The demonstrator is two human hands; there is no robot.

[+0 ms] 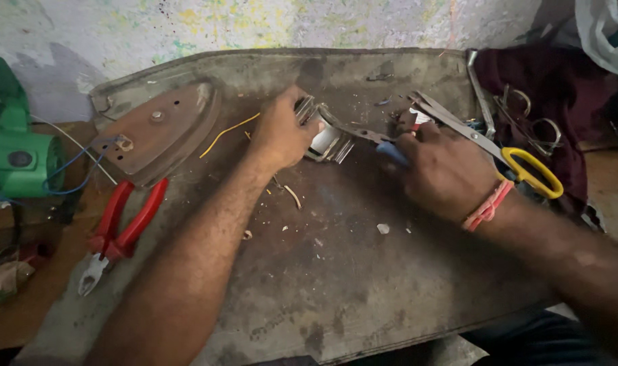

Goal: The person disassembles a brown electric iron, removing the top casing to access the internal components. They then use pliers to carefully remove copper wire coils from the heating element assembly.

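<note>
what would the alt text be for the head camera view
A person's left hand steadies a small shiny metal part on a worn workbench while the right hand grips it with blue-handled pliers. Red-handled pliers, an iron soleplate and yellow-handled scissors lie nearby.

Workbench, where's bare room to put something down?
Bare mat lies between the forearms, below the metal part. Crowded spots: red pliers and iron soleplate at left, scissors and tools at right.
</note>
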